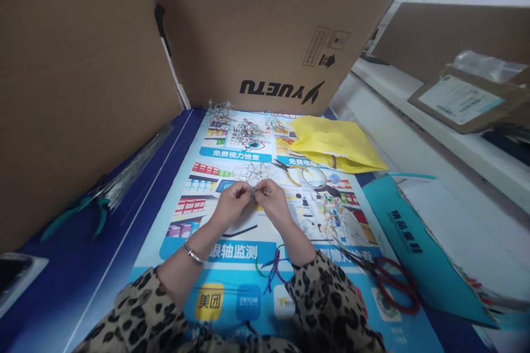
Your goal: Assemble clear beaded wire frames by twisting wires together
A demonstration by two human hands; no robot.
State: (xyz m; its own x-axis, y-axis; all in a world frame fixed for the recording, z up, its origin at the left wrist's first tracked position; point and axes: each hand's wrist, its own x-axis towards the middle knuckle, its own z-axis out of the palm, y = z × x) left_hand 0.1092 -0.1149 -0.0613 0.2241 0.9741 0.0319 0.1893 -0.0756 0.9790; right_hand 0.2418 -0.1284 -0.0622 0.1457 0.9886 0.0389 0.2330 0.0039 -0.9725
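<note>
My left hand (232, 202) and my right hand (271, 199) meet over the middle of the printed mat. Thumbs and fingertips of both are pinched together on a thin wire twig bundle (255, 170), whose fine branches fan out beyond the fingers. The exact spot they grip is hidden. Just past my right hand lie yellow-handled pliers (293, 172) and a wire coil (314, 177). More wire twigs (327, 215) with green bits rest right of my right wrist. Coloured threads (273, 271) lie between my forearms.
Red-handled scissors (395, 284) lie at right beside a teal bag (409, 231). A yellow bag (331, 140) and tangled wire pieces (248, 129) sit at the back. Teal-handled pliers (101, 215) and straight wires (138, 168) lie left. Cardboard walls (256, 27) enclose the back and left.
</note>
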